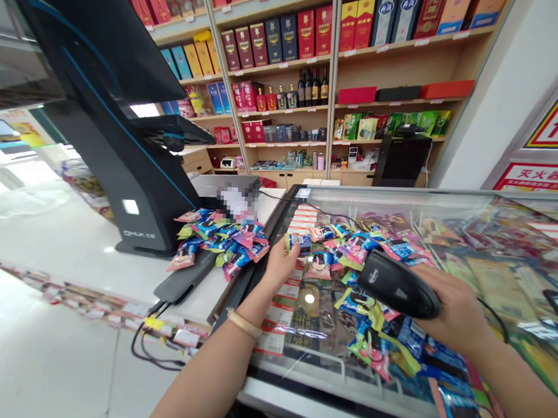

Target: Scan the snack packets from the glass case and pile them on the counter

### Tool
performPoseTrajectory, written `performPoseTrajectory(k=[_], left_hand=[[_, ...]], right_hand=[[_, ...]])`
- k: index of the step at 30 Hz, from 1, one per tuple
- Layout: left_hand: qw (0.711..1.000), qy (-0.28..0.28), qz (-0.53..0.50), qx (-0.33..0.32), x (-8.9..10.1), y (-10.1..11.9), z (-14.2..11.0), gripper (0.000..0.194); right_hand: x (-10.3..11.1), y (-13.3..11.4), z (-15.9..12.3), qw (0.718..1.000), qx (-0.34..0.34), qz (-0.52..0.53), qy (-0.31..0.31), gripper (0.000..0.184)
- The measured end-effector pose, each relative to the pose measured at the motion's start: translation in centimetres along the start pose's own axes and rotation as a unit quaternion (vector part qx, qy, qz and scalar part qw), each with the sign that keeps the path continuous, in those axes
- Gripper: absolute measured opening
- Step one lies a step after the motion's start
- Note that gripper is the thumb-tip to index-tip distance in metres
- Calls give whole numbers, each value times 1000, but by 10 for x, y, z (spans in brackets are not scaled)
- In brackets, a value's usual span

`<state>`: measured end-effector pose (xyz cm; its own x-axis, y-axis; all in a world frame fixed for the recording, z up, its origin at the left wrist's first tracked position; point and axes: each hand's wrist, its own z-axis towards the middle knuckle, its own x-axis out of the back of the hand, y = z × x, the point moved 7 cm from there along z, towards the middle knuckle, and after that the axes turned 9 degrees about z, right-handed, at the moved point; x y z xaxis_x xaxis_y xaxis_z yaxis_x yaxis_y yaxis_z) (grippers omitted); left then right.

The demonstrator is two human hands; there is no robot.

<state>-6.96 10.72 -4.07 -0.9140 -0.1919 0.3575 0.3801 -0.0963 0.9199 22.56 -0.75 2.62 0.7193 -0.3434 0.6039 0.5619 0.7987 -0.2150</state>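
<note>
At the top, shelves stand behind; a terminal on the counter at left; packets on the case, lower right.

one packet in the left hand, one scanner in the right hand, one bracelet below the left hand, two packet heaps, the first heap left of that hand, the second heap reaching under the right, and three flat boxes far beyond the right.
</note>
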Motion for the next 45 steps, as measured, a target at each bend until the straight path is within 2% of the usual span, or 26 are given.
performPoseTrajectory(k=[1,3,5,6,8,11,14,17,21,25,31,35,37,39,42,45], left_hand=[[994,-9,-104,32,-1,-5,1,16],[961,-32,-264,75,-6,-9,0,18],[939,-46,-333,76,-8,-6,-2,25],[939,-50,-335,61,-9,-3,-3,30],[957,-44,-287,6,-9,4,-5,42],[983,-8,-146,-108,-9,17,-9,51],[978,27,-32,-203,-10,27,-15,49],[965,49,30,-254,-9,34,-20,48],[953,55,71,-289,-9,41,-26,46],[947,53,71,-308,-9,44,-28,46],[956,43,82,-278,-12,40,-25,48],[954,50,87,-282,-12,43,-29,48],[948,78,109,-290,-6,47,-30,44],[932,131,146,-305,9,53,-29,39],[890,238,210,-326,46,61,-24,34],[861,320,274,-287,88,59,-15,35]], right_hand=[[0,1,-1,1000,0,0,0,17],[-1,2,-2,1000,-1,-2,1,17],[-2,3,-3,1000,-5,-5,2,17],[-2,3,-3,1000,-8,-6,3,18],[-1,3,-3,1000,-11,-9,3,19],[-1,1,-3,1000,-14,-7,-6,18],[-1,1,-4,1000,-27,-4,-15,18],[-1,0,-3,1000,-26,-3,-14,19],[-1,-2,-1,1000,-15,2,-12,17],[0,-1,-1,1000,-16,0,-15,18],[-2,5,-5,999,-34,-10,-26,19],[0,4,-6,1000,-17,9,-12,23],[1,3,-6,1000,-8,17,-10,23],[1,3,-6,1000,-3,22,-6,24],[2,5,-8,1000,-3,20,1,26],[1,8,-11,1000,-1,14,1,27]])
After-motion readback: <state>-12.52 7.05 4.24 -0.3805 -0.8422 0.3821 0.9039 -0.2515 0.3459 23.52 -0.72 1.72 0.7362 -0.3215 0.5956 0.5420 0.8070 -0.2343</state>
